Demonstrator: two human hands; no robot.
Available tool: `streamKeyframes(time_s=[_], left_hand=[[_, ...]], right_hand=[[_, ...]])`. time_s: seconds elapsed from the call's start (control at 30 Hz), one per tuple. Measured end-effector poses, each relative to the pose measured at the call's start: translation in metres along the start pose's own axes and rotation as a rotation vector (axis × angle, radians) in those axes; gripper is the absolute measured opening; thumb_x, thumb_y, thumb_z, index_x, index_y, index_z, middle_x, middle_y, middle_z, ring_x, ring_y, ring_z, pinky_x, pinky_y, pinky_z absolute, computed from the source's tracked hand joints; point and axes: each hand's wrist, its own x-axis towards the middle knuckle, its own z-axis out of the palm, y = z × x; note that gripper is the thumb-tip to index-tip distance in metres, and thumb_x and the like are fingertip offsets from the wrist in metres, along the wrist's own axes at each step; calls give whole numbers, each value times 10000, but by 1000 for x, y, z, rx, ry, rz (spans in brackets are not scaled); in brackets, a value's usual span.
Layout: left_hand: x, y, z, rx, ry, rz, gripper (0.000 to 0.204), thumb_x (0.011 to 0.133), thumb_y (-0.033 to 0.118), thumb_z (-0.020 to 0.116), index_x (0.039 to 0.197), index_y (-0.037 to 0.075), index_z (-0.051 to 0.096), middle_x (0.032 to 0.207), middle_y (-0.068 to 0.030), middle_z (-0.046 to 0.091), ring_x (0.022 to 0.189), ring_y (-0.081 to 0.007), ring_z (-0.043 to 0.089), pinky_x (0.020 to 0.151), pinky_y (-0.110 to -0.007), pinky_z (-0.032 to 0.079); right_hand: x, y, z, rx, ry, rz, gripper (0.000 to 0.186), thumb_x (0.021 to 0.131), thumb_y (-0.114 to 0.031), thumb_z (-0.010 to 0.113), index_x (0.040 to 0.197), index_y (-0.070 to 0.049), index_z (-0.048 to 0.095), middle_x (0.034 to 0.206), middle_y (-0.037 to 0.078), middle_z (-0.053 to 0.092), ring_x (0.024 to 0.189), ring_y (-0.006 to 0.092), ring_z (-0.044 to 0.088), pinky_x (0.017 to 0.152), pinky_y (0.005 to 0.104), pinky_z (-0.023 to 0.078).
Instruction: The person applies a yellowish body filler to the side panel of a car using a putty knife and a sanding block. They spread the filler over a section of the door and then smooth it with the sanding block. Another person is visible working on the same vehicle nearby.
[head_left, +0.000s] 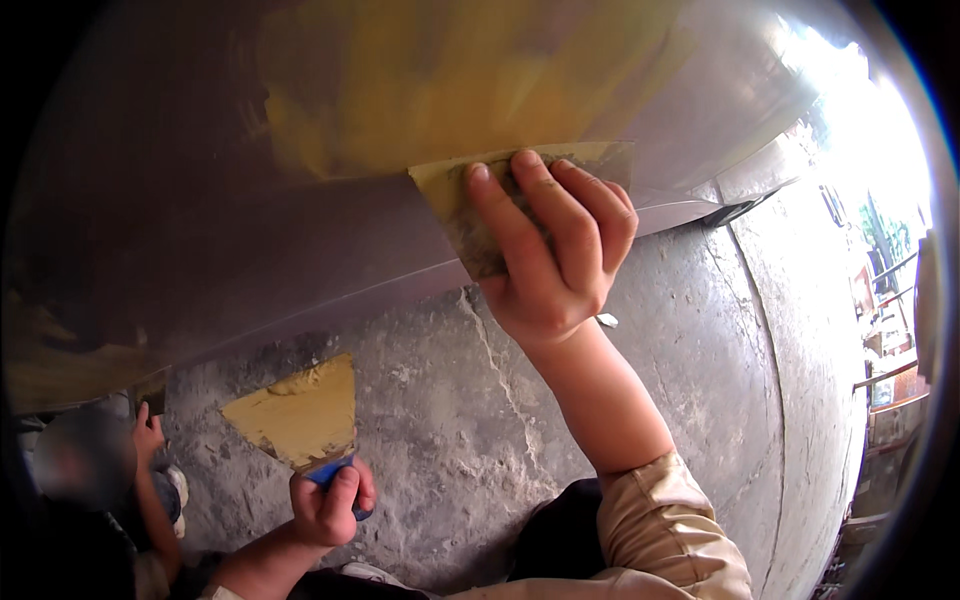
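My left hand (332,500) is closed round the blue handle of a putty knife (300,410), whose wide blade carries a thick layer of yellow filler paste. With my right hand (560,235) I grip a thin, flat filler spreader (455,205), fingers spread over its face and the thumb hidden behind it. The spreader's upper edge lies against the lower part of a grey vehicle body panel (250,230). Above it, a broad smear of yellow filler (420,85) covers the panel.
At the lower left a co-worker crouches, with a hand (148,435) raised to the panel's lower edge. Beneath the panel runs a cracked grey concrete floor (700,340). Assorted items and frames (895,370) stand along the bright right side.
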Motion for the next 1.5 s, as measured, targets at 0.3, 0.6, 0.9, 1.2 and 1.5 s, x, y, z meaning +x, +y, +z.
streamKeyframes(time_s=[0.3,0.6,0.9,1.2,1.5], left_hand=[[-4,2,2,53,-70,7,454,971,200,456,1375,14,361,667,-67,513,502,-129,467,496,-285,440],[0,4,10,26,-4,-28,390,965,219,478,1269,-22,440,661,-62,533,506,-123,488,492,-280,438],[-3,-4,5,13,-6,-17,428,955,159,448,1336,-28,391,655,-70,534,506,-115,474,496,-268,432],[-4,2,14,28,-26,-2,426,971,213,457,1340,12,387,652,-65,502,477,-129,458,474,-283,436],[-11,21,28,12,56,-6,243,951,142,444,1065,-43,552,630,-66,551,515,-112,494,502,-262,427]], right_hand=[[5,4,-32,-7,-170,-20,315,682,-175,644,981,-135,735,1036,36,639,890,199,562,772,345,442],[90,57,-29,-41,29,-41,478,573,57,604,1009,-87,733,1010,56,657,889,216,584,803,301,480],[33,35,-14,-36,36,-20,358,605,-54,719,960,-95,743,972,46,658,860,211,592,758,292,487],[-14,26,-14,18,-88,19,427,597,-153,611,1006,-107,726,1040,53,636,888,210,574,794,359,433],[74,54,-52,-31,-7,28,447,580,59,622,992,-72,733,974,76,663,877,242,600,809,324,491]])
